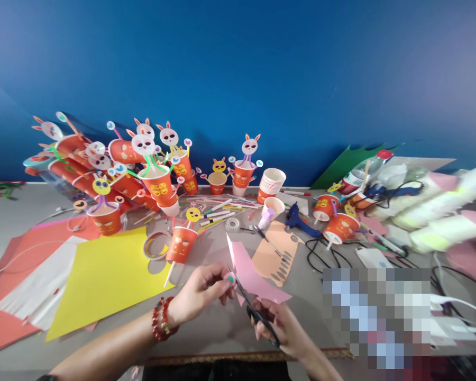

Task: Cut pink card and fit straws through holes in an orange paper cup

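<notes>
The head view is showing a small pink disc (230, 277) with a teal mark near the middle of the table (206, 330), raised in the left hand (200, 291). That hand is pinching it between thumb and forefinger, the other fingers curling in, and a bead bracelet (158, 318) is circling the wrist. The right hand (277, 320) is closing around the handles of the scissors (246, 296), whose blades are pointing up toward the disc; how far apart they are standing, one cannot tell. Pink paper (254, 270) is lying behind the blades, which are covering part of its near edge.

Beyond it, a peach sheet (272, 246) with cut-out holes is lying flat, and a blue glue gun (301, 222) is resting past that. To the left, a tilted cup (181, 245) with a yellow face is leaning beside a tape roll (145, 247), which is overlapping the yellow sheet (103, 275). Pens (218, 218) are lying farther back, near a stack of cups (271, 185). Rabbit-faced cups are crowding the far left, before a blue wall (238, 79). At lower right, a pixelated patch (376, 317) is hiding part of the table.
</notes>
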A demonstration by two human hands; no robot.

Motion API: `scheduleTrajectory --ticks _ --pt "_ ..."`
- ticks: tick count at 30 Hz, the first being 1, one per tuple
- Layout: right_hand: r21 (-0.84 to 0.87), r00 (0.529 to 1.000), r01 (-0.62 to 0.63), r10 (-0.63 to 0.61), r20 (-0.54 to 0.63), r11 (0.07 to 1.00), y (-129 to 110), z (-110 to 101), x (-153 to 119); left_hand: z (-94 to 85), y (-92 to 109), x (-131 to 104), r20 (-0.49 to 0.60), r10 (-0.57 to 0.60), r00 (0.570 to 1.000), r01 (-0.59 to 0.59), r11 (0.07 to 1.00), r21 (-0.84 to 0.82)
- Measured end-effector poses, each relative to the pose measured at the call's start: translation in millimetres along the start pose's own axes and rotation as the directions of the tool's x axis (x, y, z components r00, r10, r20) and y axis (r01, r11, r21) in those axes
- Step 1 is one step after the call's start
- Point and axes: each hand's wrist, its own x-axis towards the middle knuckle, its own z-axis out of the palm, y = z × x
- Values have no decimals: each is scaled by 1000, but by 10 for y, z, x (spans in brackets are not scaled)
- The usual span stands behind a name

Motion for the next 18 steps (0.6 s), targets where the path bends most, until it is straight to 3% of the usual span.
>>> scheduleTrajectory --ticks 18 --pt "-47 998 25 -22 60 999 28 -37 30 -30 20 -3 11 5 1000 -6 1000 25"
